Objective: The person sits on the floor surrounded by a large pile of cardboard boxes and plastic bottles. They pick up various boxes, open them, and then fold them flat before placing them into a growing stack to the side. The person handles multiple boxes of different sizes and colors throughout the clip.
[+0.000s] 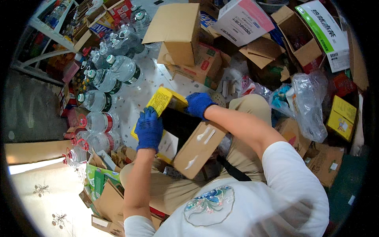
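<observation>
A yellow cardboard carton (pixel 160 100) printed with dark writing is between my hands, above my lap. Its top gapes, and the inside looks black. My left hand (pixel 149 129), in a blue knit glove, grips the carton's left wall. On the far right corner, my right hand (pixel 199 105) in a matching glove holds the rim, its fingertips partly hidden. A brown cardboard panel (pixel 201 149) with torn white patches lies along the carton's near right side; I cannot tell whether it is a flap of it. A whitish flap (pixel 168 145) shows by my left wrist.
Large clear plastic water bottles (pixel 102 80) stand and lie on the speckled floor at the left. Ahead is an upturned brown box (pixel 177 32). Cartons and crumpled clear plastic (pixel 309 103) crowd the right, near another yellow box (pixel 342 118). Flattened cardboard (pixel 108 195) lies at the lower left.
</observation>
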`<state>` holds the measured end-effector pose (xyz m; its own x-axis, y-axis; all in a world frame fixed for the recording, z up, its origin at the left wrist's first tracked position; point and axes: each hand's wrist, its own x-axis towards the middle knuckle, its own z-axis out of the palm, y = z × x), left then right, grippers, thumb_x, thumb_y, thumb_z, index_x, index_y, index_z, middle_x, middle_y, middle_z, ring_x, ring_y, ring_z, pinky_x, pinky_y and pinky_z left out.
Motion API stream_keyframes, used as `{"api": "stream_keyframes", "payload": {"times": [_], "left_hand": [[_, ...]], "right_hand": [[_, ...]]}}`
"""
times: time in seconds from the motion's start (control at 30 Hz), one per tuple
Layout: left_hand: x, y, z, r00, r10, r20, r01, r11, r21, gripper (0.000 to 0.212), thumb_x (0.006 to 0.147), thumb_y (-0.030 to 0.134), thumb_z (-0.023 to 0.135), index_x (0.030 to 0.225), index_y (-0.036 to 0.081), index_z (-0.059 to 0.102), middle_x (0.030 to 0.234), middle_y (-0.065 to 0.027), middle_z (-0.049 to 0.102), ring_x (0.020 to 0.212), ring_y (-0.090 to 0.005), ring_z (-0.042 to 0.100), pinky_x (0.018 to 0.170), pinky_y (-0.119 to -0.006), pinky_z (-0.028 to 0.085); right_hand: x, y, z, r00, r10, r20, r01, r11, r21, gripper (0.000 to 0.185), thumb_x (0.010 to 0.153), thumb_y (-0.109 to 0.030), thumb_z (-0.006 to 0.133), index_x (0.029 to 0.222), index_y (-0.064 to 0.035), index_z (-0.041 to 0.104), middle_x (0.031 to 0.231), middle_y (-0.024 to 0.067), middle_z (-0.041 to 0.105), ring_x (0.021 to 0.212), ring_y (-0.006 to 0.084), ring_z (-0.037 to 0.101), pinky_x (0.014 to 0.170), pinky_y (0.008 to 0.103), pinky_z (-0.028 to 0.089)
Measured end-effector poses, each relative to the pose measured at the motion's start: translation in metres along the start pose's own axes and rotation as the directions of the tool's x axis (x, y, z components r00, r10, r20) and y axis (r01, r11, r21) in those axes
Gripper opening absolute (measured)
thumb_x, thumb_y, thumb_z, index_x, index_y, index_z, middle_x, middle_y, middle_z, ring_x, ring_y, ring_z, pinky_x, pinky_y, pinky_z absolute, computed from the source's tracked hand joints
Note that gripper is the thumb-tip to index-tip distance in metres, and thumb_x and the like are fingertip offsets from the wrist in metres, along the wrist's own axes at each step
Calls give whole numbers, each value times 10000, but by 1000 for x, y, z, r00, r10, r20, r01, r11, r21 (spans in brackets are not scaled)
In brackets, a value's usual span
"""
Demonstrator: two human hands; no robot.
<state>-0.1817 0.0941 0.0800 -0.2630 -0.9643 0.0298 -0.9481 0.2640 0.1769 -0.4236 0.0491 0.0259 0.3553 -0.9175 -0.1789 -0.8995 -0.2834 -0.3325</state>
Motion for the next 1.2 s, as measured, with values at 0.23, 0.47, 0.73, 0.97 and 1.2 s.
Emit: {"api": "stream_keyframes", "payload": {"times": [0.23, 0.47, 0.73, 0.97, 1.2], "left_hand": [[20, -10, -27, 972, -188, -142, 190, 982, 1, 635, 787, 98, 594, 1371, -35, 383, 1394, -269, 421, 1236, -412, 448, 1004, -457, 403], [15, -54, -70, 977, -212, -8, 176, 832, -526, 265, 854, 158, 581, 1097, 76, 649, 815, -201, 640, 675, -296, 651, 650, -400, 500], [-3, -52, -110, 895, -323, 308, 343, 55, -938, 344, 807, 175, 634, 1085, -27, 645, 953, -55, 668, 819, -158, 615, 713, -300, 482], [11, -67, -104, 894, -375, 246, 255, -26, -967, 402, 841, 171, 643, 1196, -8, 585, 1056, -91, 657, 906, -199, 640, 790, -325, 509], [5, -100, -72, 790, -601, 124, 63, -121, -991, 305, 873, 181, 628, 1148, 50, 609, 1010, -63, 661, 898, -194, 644, 799, -330, 515]], "right_hand": [[30, -32, -45, 987, -98, -129, 94, 995, -37, 303, 832, -333, 603, 966, -67, 659, 902, 183, 681, 858, 355, 659, 750, 459, 521], [58, 5, -67, 953, -271, -134, 266, 963, -49, 313, 862, -379, 611, 1063, -139, 623, 865, 177, 670, 806, 335, 663, 680, 438, 524], [73, 14, -90, 866, -372, -335, 378, 924, -50, 501, 784, -329, 708, 1221, -119, 582, 965, 173, 658, 895, 340, 639, 755, 436, 504], [39, -61, -104, 700, -554, -451, 683, 704, 195, 604, 757, -317, 772, 1262, -65, 556, 1279, 186, 550, 1163, 330, 533, 993, 401, 413], [-14, -91, -91, 807, -586, 71, 564, 801, 202, 464, 840, -401, 658, 1159, -70, 593, 1063, 205, 629, 870, 382, 641, 776, 411, 525]]}}
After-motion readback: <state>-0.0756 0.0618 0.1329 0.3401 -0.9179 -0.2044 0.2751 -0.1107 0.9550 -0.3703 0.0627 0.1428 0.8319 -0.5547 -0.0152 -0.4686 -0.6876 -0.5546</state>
